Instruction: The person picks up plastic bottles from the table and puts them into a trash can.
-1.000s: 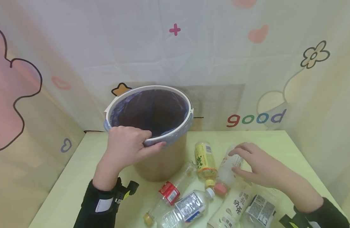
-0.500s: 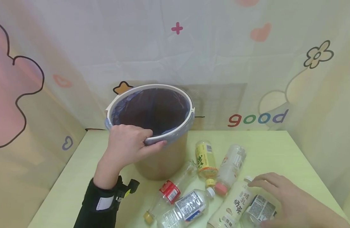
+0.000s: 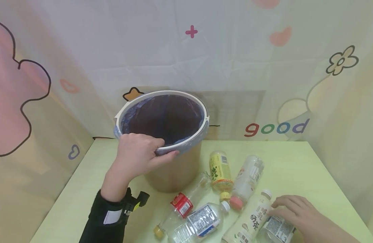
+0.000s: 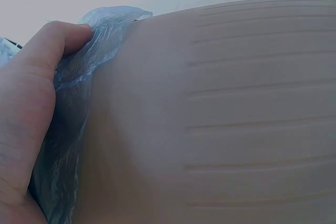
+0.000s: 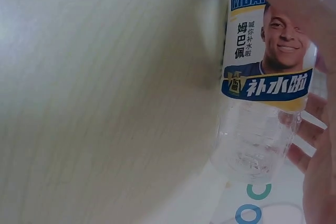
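My left hand (image 3: pixel 138 153) grips the near rim of a beige trash bin (image 3: pixel 177 172). A blue plastic liner (image 4: pixel 100 40) is folded over the rim, and in the left wrist view the thumb presses it from outside. At the lower right, my right hand (image 3: pixel 298 212) curls round a clear plastic bottle (image 3: pixel 277 231). Its blue-and-yellow label (image 5: pixel 268 51) shows in the right wrist view, with the thumb over the label's top and fingers behind. Beside it lies a cream milk tea bottle (image 3: pixel 250 217) with a white cap.
More bottles lie on the pale table (image 3: pixel 295 162): a yellow-labelled one (image 3: pixel 220 170), a pink-capped one (image 3: pixel 247 179), a red-labelled one (image 3: pixel 181 204) and a clear white-capped one (image 3: pixel 201 221). A printed curtain (image 3: pixel 235 67) hangs behind the bin.
My right hand has moved from above the pink-capped bottle toward the front right, onto the clear bottle beside the milk tea bottle. The left hand keeps its hold on the bin rim.
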Demonstrator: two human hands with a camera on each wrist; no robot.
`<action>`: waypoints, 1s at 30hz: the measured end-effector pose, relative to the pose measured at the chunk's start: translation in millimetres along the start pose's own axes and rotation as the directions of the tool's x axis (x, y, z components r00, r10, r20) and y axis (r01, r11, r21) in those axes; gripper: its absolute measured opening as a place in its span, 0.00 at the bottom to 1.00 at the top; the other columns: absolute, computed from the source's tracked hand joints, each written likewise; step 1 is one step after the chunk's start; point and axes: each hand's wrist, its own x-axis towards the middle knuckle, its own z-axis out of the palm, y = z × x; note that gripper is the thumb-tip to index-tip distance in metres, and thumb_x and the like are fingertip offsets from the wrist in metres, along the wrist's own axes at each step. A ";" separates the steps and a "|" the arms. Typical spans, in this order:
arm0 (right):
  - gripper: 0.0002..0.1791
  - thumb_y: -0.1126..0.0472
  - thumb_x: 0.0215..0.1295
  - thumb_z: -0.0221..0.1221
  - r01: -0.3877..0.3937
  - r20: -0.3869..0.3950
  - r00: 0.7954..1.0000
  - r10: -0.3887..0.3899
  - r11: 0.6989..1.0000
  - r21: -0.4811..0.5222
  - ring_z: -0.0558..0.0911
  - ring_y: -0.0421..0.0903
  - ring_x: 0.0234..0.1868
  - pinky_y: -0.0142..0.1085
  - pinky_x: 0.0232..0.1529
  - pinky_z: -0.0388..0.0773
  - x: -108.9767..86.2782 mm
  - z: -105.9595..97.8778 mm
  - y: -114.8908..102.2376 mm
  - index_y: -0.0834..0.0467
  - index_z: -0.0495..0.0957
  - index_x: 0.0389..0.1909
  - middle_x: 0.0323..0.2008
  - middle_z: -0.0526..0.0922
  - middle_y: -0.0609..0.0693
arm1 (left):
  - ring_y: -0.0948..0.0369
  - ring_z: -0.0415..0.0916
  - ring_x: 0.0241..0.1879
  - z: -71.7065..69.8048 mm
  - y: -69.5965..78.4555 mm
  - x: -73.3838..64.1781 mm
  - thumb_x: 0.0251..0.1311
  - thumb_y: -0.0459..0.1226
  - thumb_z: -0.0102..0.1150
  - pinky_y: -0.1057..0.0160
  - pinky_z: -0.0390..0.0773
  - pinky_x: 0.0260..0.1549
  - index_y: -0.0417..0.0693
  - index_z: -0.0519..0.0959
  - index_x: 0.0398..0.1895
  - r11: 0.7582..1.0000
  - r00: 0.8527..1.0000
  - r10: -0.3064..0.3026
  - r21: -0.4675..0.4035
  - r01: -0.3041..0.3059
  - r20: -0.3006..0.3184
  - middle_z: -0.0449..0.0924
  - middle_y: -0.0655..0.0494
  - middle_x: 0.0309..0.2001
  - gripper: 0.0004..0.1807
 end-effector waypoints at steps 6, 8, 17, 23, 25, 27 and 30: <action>0.38 0.26 0.36 0.69 0.056 0.032 0.998 -0.056 0.998 0.006 0.71 0.42 0.49 0.28 0.62 0.43 -4.4 14.5 10.6 0.39 0.78 0.50 0.46 0.74 0.33 | 0.63 0.48 0.12 0.0 0.2 0.1 0.57 0.66 0.50 0.62 0.46 0.13 0.57 0.57 0.09 1.000 1.000 0.000 -0.003 0.000 -0.006 0.49 0.64 0.10 0.32; 0.40 0.21 0.35 0.65 0.065 0.024 0.998 -0.064 0.998 -0.009 0.72 0.42 0.47 0.28 0.61 0.42 -6.5 19.0 12.7 0.39 0.78 0.49 0.45 0.73 0.33 | 0.63 0.48 0.12 -0.1 0.5 0.1 0.56 0.66 0.50 0.62 0.45 0.13 0.57 0.57 0.09 1.000 1.000 0.001 -0.003 -0.001 -0.005 0.49 0.64 0.11 0.32; 0.38 0.19 0.35 0.62 0.003 0.046 0.999 -0.001 0.999 -0.035 0.70 0.32 0.45 0.29 0.56 0.49 -9.6 22.4 13.9 0.35 0.78 0.47 0.43 0.71 0.26 | 0.63 0.48 0.11 -1.7 1.7 0.0 0.57 0.66 0.50 0.62 0.46 0.13 0.57 0.57 0.09 1.000 1.000 -0.010 -0.001 0.010 0.009 0.50 0.64 0.10 0.32; 0.39 0.20 0.33 0.65 0.049 0.009 0.999 -0.049 0.999 -0.021 0.71 0.36 0.43 0.31 0.55 0.49 -8.7 23.9 16.9 0.38 0.78 0.46 0.42 0.73 0.30 | 0.64 0.48 0.11 -1.7 1.8 0.5 0.56 0.66 0.51 0.62 0.47 0.12 0.57 0.57 0.08 1.000 1.000 -0.012 -0.013 0.012 0.013 0.50 0.64 0.10 0.32; 0.40 0.20 0.33 0.65 0.055 0.007 0.998 -0.055 0.998 -0.024 0.71 0.37 0.43 0.31 0.55 0.48 -9.5 24.6 19.1 0.38 0.78 0.46 0.42 0.73 0.30 | 0.64 0.49 0.11 -1.5 1.7 0.4 0.56 0.66 0.51 0.62 0.47 0.12 0.57 0.57 0.08 1.000 1.000 -0.013 -0.013 0.013 0.013 0.50 0.64 0.10 0.32; 0.39 0.20 0.33 0.65 0.055 0.007 0.998 -0.055 0.998 -0.031 0.71 0.37 0.42 0.32 0.54 0.49 -10.6 25.1 20.8 0.38 0.78 0.46 0.42 0.73 0.30 | 0.63 0.49 0.11 -1.4 1.4 0.5 0.56 0.66 0.51 0.62 0.47 0.12 0.57 0.58 0.08 1.000 1.000 -0.014 -0.015 0.014 0.014 0.50 0.64 0.10 0.32; 0.39 0.20 0.32 0.65 0.049 0.014 0.999 -0.049 0.998 -0.040 0.71 0.37 0.42 0.34 0.52 0.51 -12.1 24.5 22.1 0.38 0.78 0.46 0.42 0.73 0.30 | 0.63 0.49 0.11 -1.3 1.3 1.0 0.57 0.66 0.50 0.62 0.47 0.12 0.58 0.58 0.09 1.000 1.000 -0.014 -0.021 0.014 0.022 0.51 0.64 0.10 0.31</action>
